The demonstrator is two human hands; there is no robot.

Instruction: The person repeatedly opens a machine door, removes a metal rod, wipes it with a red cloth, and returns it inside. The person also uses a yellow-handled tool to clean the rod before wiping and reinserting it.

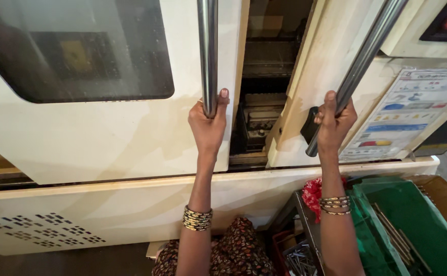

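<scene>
the left hand (pixel 208 125) is closed around the lower end of a vertical steel handle bar (pixel 208 56) on the left sliding door (pixel 106 138) of a cream machine enclosure. the right hand (pixel 333 122) grips the matching bar (pixel 369 48) on the right door (pixel 315 76), just above its black end mount (pixel 309 125). between the doors a narrow gap (pixel 264 87) shows dark machine parts. both wrists wear bangles (pixel 198 219). a green crate (pixel 412 225) sits low at the right, metal rods (pixel 300 260) beside it.
</scene>
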